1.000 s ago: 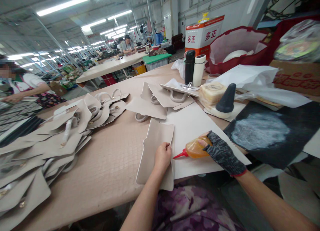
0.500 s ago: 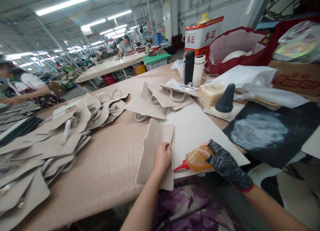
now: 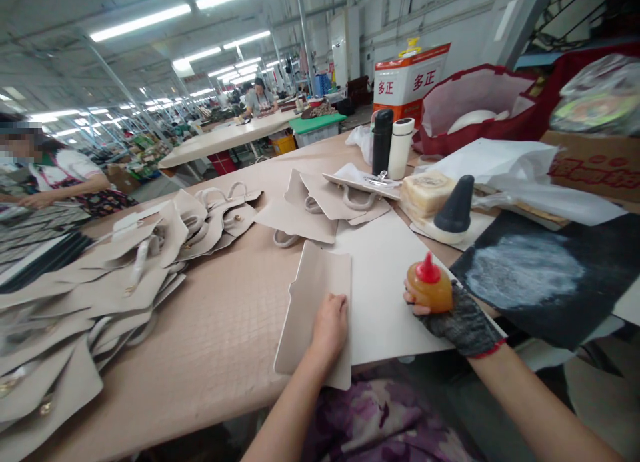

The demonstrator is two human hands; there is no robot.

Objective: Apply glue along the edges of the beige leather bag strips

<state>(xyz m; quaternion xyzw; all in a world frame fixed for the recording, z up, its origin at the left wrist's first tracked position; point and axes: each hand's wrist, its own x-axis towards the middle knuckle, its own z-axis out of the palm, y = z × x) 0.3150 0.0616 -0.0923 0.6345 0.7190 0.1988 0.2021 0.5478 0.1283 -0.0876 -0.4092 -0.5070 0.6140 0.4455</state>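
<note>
My left hand point(image 3: 331, 325) is closed on a beige leather bag panel point(image 3: 313, 282), its thumb and fingers at the panel's right edge. The panel lies at the table's front, partly over a white sheet point(image 3: 385, 275). My right hand point(image 3: 445, 319), in a dark grey fingerless glove, is wrapped round a squeeze bottle point(image 3: 434, 292) of amber liquid. The bottle's red nozzle point(image 3: 428, 269) points up, apart from the panel. Beyond the panel, more beige bag pieces with handles point(image 3: 320, 209) lie on the white sheet's far end and the table.
A heap of beige bag pieces point(image 3: 125, 275) covers the table's left. At the right are a dark cone-shaped tool point(image 3: 455, 209), a yellowish block point(image 3: 427, 192), a black sheet with a whitish patch point(image 3: 525, 269), and two flasks point(image 3: 383, 142). Another person point(image 3: 70, 172) works at the left.
My right hand has lifted the bottle away from the panel's edge and turned its nozzle from pointing left and down to pointing up. My left hand still holds the panel.
</note>
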